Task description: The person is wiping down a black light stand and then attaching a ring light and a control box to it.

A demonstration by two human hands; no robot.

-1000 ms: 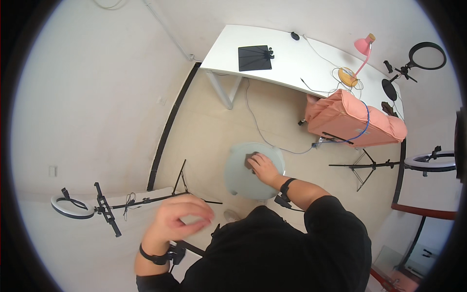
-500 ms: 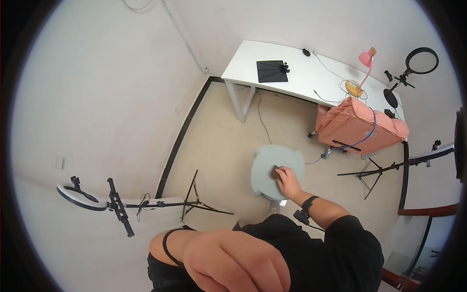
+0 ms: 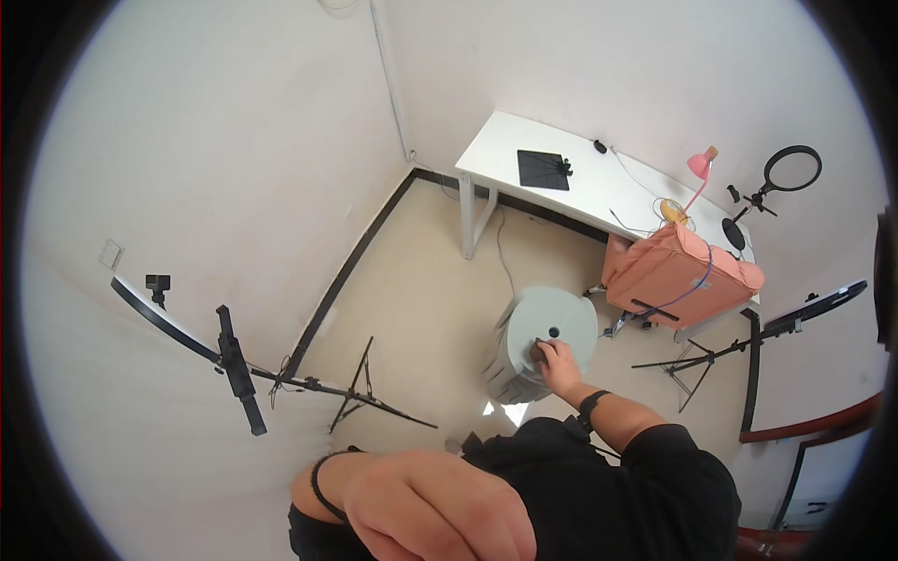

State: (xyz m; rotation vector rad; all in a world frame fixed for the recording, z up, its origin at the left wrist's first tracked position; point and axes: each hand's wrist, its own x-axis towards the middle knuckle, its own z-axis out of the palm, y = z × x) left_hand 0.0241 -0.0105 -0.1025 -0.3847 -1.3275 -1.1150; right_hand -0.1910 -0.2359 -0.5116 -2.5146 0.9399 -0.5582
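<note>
My right hand [image 3: 560, 368] has its fingers closed round a small dark brown object [image 3: 538, 352] at the top of a pale grey-green stool [image 3: 572, 309]. The fingers cover much of the object, so its kind does not show. Just beyond it is a round dark spot [image 3: 554, 332], like a hole, in the stool top. The stool's side looks layered, with several dark slots. Very near the camera, my left hand [image 3: 435, 510] fills the lower edge. Its fingers are bent and pressed together, and the tips run out of sight.
A white desk [image 3: 599, 182] along the far wall bears a black flat stand [image 3: 543, 169] and a pink lamp [image 3: 701, 165]. A pink padded chair [image 3: 673, 271] is right of the stool. Tripod ring lights [image 3: 168, 323] stand left and right. Cables trail across the floor.
The view has shifted, so the stool's side now shows. My right hand and the brown object sit nearer me on the stool top, and the round dark spot has come into sight.
</note>
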